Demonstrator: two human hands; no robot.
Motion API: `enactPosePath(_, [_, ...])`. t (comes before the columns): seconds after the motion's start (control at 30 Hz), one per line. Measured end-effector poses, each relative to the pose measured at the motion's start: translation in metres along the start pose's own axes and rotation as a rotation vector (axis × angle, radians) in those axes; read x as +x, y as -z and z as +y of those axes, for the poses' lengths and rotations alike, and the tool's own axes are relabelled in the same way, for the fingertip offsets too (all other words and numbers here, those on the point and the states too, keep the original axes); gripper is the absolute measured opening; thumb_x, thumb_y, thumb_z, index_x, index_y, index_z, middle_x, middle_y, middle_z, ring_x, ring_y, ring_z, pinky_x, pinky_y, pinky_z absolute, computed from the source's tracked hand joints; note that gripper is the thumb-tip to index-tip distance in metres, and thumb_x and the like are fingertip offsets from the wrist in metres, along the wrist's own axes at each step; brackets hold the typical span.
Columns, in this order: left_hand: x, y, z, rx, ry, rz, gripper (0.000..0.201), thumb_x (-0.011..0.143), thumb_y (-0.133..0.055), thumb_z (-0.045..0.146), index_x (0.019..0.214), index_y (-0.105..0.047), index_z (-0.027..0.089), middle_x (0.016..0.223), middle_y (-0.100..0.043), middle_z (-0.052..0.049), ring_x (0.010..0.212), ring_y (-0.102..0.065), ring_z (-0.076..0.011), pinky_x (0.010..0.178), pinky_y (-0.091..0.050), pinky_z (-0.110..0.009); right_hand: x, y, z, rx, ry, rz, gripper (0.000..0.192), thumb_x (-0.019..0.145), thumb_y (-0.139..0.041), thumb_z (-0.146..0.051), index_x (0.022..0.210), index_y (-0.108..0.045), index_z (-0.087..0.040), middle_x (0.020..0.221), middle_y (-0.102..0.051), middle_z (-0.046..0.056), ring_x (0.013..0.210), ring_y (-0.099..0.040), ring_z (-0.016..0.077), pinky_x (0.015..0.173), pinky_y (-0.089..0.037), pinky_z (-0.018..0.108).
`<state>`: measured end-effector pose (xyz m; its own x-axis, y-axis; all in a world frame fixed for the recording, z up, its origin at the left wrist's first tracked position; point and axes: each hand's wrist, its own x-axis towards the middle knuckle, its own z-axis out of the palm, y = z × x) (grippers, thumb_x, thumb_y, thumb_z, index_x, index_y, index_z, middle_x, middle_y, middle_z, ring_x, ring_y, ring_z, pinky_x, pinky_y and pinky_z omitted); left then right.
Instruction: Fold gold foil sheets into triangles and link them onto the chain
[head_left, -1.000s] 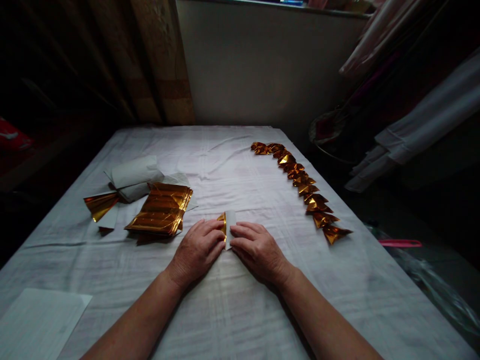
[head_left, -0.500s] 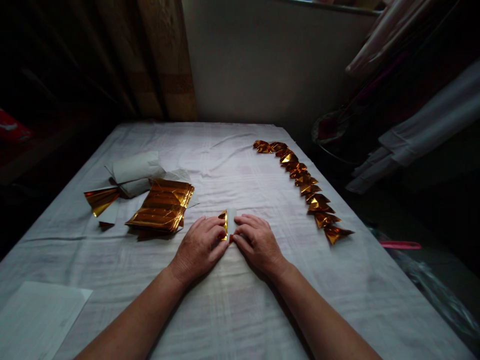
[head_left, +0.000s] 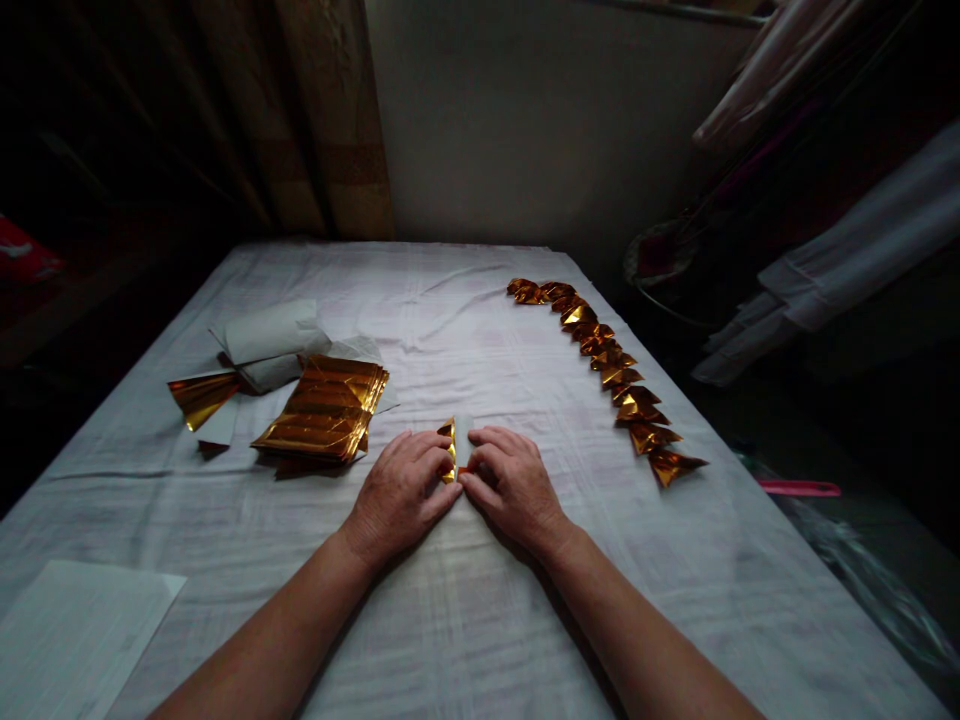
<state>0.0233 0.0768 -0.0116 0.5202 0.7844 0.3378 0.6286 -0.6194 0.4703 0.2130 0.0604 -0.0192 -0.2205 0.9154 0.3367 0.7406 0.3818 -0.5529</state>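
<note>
Between my hands a small sheet of gold foil paper (head_left: 463, 436) lies on the table, pale side up, its left edge folded over to show gold. My left hand (head_left: 405, 487) grips that folded edge with bent fingers. From the other side my right hand (head_left: 517, 487) has its fingers curled on the right edge and the near corner, where a bit of orange-gold shows. The two thumb tips meet at the near end of the paper. My fingers hide much of the sheet.
A stack of gold foil sheets (head_left: 322, 410) lies to the left, with crumpled pale paper (head_left: 270, 335) behind it. Several folded gold pieces (head_left: 637, 405) form a curved row along the right. A white sheet (head_left: 82, 635) rests at the near left of the cloth-covered table (head_left: 465, 620).
My thumbs have drawn together at the near end of the paper, and the orange-gold corner there is folded slightly further up. The other things stay where they were.
</note>
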Motion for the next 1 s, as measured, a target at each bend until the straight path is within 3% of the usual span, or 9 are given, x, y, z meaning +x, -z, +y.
enactPosePath(0.4, [0.000,-0.003,-0.002,-0.023,0.022,-0.001,0.010,0.082,-0.068,0.022,0.087,-0.059,0.022,0.116,-0.067,-0.006,0.116,-0.058,-0.0233,0.111,-0.039,-0.048,0.002,-0.004,0.004,0.006,-0.051,0.038,0.013,0.086,-0.058,-0.012,0.087,-0.064,-0.023,0.117,-0.070,0.006,0.116,-0.059,0.0229,0.097,-0.041,0.042])
enactPosePath(0.63, [0.000,-0.003,-0.001,-0.026,0.011,0.023,0.008,0.084,-0.066,0.024,0.087,-0.059,0.022,0.113,-0.068,-0.005,0.112,-0.060,-0.0218,0.109,-0.040,-0.047,0.002,-0.002,0.000,-0.006,-0.032,0.022,0.008,0.082,-0.069,-0.024,0.088,-0.063,-0.023,0.120,-0.068,0.007,0.119,-0.056,0.0253,0.100,-0.039,0.043])
enactPosePath(0.77, [0.000,-0.002,0.000,-0.010,0.024,0.011,0.008,0.083,-0.065,0.023,0.087,-0.059,0.023,0.115,-0.068,-0.005,0.113,-0.061,-0.0228,0.111,-0.038,-0.050,0.003,-0.002,-0.001,-0.008,-0.052,0.015,0.005,0.086,-0.062,-0.019,0.088,-0.063,-0.023,0.118,-0.068,0.007,0.117,-0.057,0.0240,0.099,-0.040,0.042])
enactPosePath(1.0, [0.001,-0.001,-0.001,-0.028,0.002,-0.008,0.011,0.083,-0.063,0.020,0.093,-0.058,0.023,0.121,-0.066,-0.006,0.116,-0.060,-0.0233,0.112,-0.038,-0.052,0.001,-0.008,0.012,-0.064,-0.091,0.111,0.028,0.088,-0.053,-0.017,0.114,-0.064,-0.021,0.132,-0.062,0.012,0.125,-0.052,0.0256,0.104,-0.040,0.045])
